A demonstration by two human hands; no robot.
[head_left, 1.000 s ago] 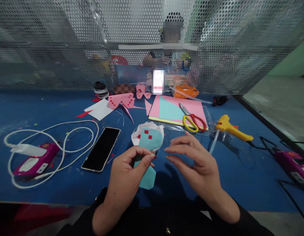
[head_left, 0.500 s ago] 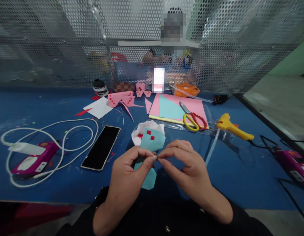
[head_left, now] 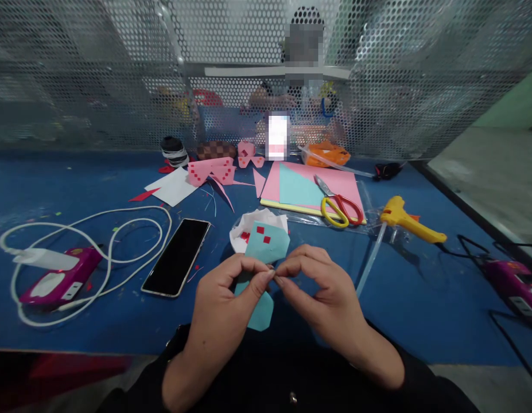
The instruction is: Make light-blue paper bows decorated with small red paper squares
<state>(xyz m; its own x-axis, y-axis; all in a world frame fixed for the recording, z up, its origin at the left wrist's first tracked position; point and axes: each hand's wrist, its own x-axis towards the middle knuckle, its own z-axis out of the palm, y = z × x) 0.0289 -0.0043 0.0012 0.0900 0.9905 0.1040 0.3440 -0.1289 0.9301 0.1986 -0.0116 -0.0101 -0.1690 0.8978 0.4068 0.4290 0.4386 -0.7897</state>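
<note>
A light-blue paper cutout (head_left: 269, 244) with two small red squares on its upper part is pinched at its middle by my left hand (head_left: 231, 307); its lower part shows below those fingers. Thumb and fingertips of my right hand (head_left: 323, 289) are pressed together right beside the left fingertips. Whatever sits between the right fingertips is hidden or too small to name. Just behind the cutout stands a white paper-lined bowl (head_left: 237, 236) with small red pieces in it.
Left of my hands lie a black phone (head_left: 177, 258) and a magenta power strip (head_left: 61, 281) with a looped white cable. Scissors (head_left: 338, 203) rest on coloured paper (head_left: 291, 186). A yellow glue gun (head_left: 410, 221) lies at right. Pink paper butterflies (head_left: 212, 172) sit before a perforated metal screen; a person sits beyond.
Both hands keep the same pinch at the cutout's middle, with barely any finger movement. The view has shifted very slightly.
</note>
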